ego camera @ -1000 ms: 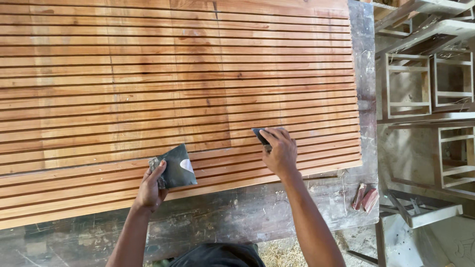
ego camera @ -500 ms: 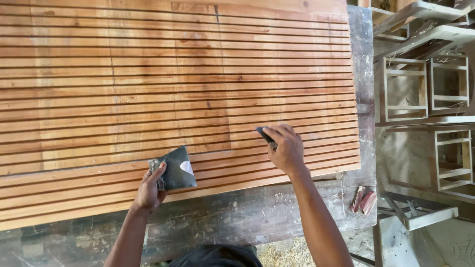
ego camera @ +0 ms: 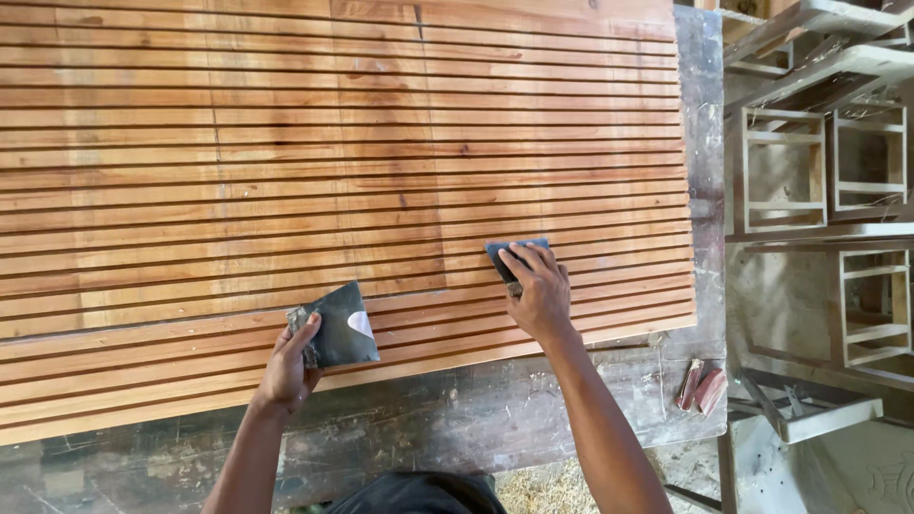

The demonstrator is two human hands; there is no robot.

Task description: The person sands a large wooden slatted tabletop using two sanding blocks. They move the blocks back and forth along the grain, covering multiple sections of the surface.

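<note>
The left hand [ego camera: 288, 366] is gripping a folded dark sandpaper sheet [ego camera: 338, 326] on the grooved wooden panel [ego camera: 333, 143]. The right hand [ego camera: 538, 295] is pressing a smaller sandpaper piece [ego camera: 509, 252] flat under closed fingers, so sanding seems to be in progress. The next stroke is probably needing steady pressure along one groove.

A dark, flat, roughly square packet [ego camera: 338, 324] with a small white patch near its right edge is gripped at its left side by the left hand [ego camera: 288, 369], its far corner tilted up and away from the hand. It is laid against the grooved wooden panel [ego camera: 286, 143]. No labels, signs or screens are seen.
</note>
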